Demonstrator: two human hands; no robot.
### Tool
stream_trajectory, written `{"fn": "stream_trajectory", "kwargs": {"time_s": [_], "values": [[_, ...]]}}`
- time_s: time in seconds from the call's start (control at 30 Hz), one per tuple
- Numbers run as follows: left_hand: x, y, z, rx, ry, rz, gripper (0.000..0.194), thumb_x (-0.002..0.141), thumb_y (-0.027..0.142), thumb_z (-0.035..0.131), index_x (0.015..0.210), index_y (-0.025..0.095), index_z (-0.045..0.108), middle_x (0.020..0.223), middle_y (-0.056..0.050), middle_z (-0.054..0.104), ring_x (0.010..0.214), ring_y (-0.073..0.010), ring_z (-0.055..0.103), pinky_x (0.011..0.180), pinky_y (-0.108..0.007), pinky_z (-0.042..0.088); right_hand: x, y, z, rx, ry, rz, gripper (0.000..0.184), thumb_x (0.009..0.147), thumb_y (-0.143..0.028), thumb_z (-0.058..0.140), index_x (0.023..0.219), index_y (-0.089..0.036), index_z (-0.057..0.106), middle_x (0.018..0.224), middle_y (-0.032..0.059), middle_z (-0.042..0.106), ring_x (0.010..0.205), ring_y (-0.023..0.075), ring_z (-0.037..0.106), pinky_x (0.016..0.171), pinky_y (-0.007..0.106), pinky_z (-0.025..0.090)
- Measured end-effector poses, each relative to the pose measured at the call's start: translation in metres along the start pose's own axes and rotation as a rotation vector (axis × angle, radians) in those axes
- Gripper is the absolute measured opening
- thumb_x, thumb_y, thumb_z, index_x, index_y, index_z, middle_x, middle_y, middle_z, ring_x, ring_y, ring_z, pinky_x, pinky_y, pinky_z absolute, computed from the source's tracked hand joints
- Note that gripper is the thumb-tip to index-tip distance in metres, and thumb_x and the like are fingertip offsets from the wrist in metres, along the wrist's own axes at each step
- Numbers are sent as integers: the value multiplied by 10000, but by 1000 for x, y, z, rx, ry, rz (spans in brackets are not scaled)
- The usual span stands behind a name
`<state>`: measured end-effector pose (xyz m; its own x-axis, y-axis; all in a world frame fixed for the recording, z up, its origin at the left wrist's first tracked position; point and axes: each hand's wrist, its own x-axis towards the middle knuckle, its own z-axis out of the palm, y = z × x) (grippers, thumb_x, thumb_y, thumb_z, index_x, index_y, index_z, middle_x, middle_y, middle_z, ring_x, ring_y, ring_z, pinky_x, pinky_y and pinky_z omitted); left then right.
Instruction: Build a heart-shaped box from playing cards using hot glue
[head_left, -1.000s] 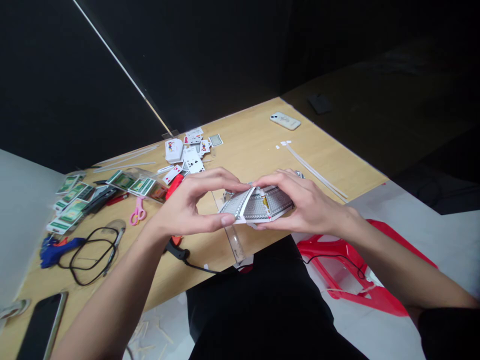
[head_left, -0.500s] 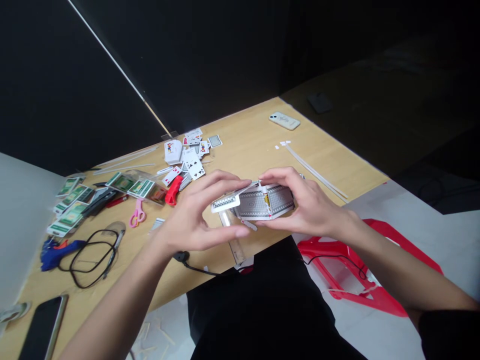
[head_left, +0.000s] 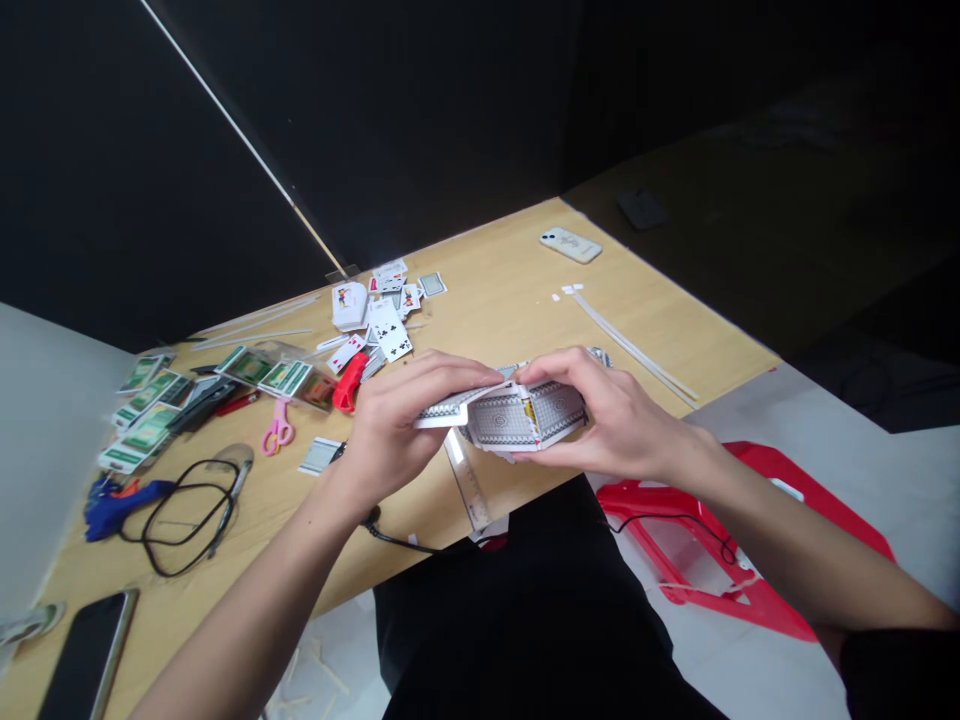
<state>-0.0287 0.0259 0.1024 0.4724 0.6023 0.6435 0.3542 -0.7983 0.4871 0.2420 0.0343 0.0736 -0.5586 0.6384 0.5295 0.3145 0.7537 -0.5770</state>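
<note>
Between my hands, above the table's front edge, is a faceted structure of playing cards with grey patterned backs facing me. My right hand grips its right end, thumb below and fingers on top. A playing card juts out flat at the upper left of the structure. My left hand is closed on that card, fingers along its top; its thumb is hidden behind the hand. A clear ruler lies on the table just beneath.
Loose playing cards, a red-handled tool, pink scissors and a blue glue gun lie on the left. White strips and a phone are on the right. A red stool stands beside the table.
My left thumb has left its stretched-out position below the card and gone out of sight. The left fingers have closed onto the jutting card, which tilts slightly. My right hand keeps its grip.
</note>
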Motion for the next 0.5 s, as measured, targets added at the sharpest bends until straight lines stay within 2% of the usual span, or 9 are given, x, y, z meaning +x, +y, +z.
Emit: {"fn": "stream_trajectory", "kwargs": {"time_s": [0.27, 0.5], "values": [[-3, 2, 4, -16, 35, 4, 355, 1007, 67, 726, 1287, 268, 810, 1175, -69, 862, 1068, -209, 824, 931, -379, 670, 0, -1, 1, 2, 20, -15, 631, 831, -454, 965, 1305, -319, 572, 1234, 44, 763, 1118, 287, 770, 982, 460, 638], [-4, 0, 6, -33, 40, 68, 377, 975, 38, 752, 1292, 236, 807, 1156, -90, 861, 1045, -219, 824, 909, -374, 658, 0, -1, 1, -27, 16, -14, 626, 835, -434, 964, 1307, -301, 574, 1235, 45, 762, 1099, 270, 765, 968, 426, 635]]}}
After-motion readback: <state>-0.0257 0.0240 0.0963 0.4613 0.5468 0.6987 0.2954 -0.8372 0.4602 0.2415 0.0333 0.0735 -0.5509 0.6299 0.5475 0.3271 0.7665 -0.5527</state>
